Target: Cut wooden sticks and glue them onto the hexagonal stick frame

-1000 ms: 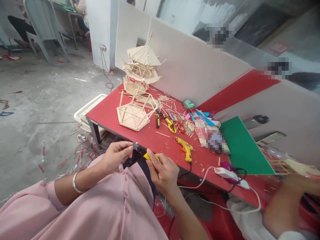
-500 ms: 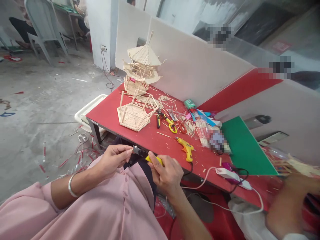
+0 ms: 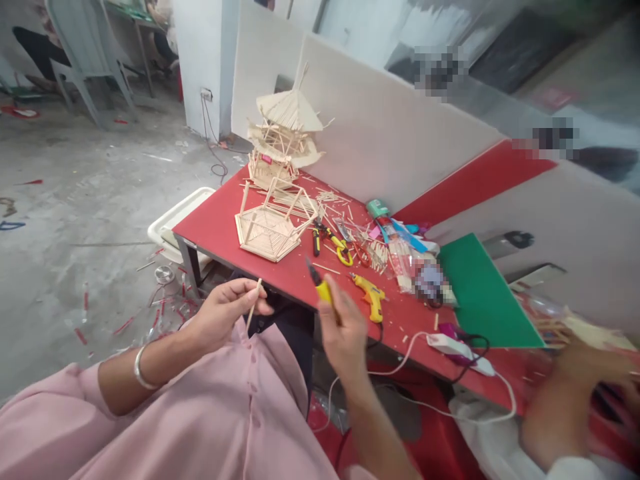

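My left hand [image 3: 227, 308] pinches a thin wooden stick [image 3: 253, 303] upright above my lap, just off the near edge of the red table [image 3: 220, 223]. My right hand [image 3: 345, 327] grips a yellow-handled cutter [image 3: 320, 285], its dark tip pointing up and left over the table edge. On the table beyond stand a flat hexagonal stick frame [image 3: 273, 227] and a taller stick pagoda model [image 3: 285, 137]. A yellow glue gun [image 3: 369, 293] lies just right of my right hand.
Pliers [image 3: 334, 241], loose sticks and packets [image 3: 400, 250] litter the table's middle. A green sheet [image 3: 483, 293] and a white power strip [image 3: 453, 347] lie to the right. Another person's blurred hand [image 3: 575, 393] works at the lower right. White boards stand behind the table.
My hands have drawn apart. The right hand lifted the cutter up and to the right, tip turned upward. The left hand now holds a short stick free.
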